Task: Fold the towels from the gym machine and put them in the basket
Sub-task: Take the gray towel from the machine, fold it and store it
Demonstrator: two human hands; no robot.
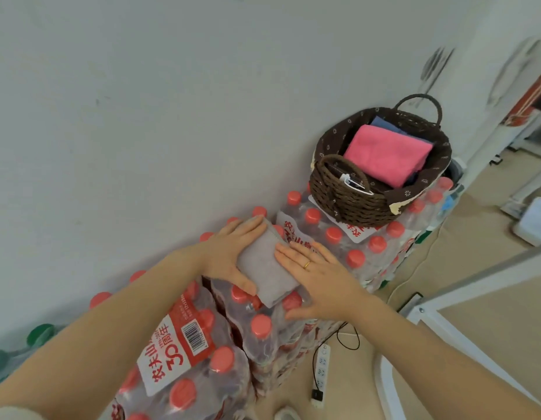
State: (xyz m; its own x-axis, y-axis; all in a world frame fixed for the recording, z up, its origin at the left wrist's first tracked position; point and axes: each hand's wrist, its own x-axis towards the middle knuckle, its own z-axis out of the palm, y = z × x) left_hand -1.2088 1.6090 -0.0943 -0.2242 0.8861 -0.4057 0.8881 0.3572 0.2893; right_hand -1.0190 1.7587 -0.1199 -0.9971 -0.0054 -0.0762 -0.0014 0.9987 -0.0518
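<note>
grey towel: we see a small folded grey towel (pixel 264 265) lying on the bottle caps of the middle water pack, at the wall-side edge of the stack, well short of the basket.
left hand: our left hand (pixel 233 256) lies along the towel's wall-side edge, fingers (pixel 248 230) straight on the cloth, thumb along the near side; nothing is gripped.
right hand: our right hand (pixel 320 278) rests flat on the towel's other edge, fingers (pixel 289 253) straight and relaxed, holding nothing. A gold ring (pixel 306 264) sits on one finger.
basket: a dark brown woven basket (pixel 354 204) with two loop handles and a brown flower-print lining stands on the far pack, at the far end of the stack.
in basket: a folded pink towel (pixel 387 154) lies on top, with a blue towel (pixel 384 122) showing at its far side.
water packs: shrink-wrapped packs of bottles with red caps (pixel 202 359) carry everything.
writing: the near pack's red and white label (pixel 175 350) reads 农夫山, "30" and 周年, with a barcode beside it. We cannot read the small print.
room: plain pale wall (pixel 142 116) behind the packs; tan floor (pixel 487 237) on the right.
floor items: a white power strip (pixel 321 371) with a black cable lies at the foot of the stack.
frame: white metal bars (pixel 475 286) cross the right side.
</note>
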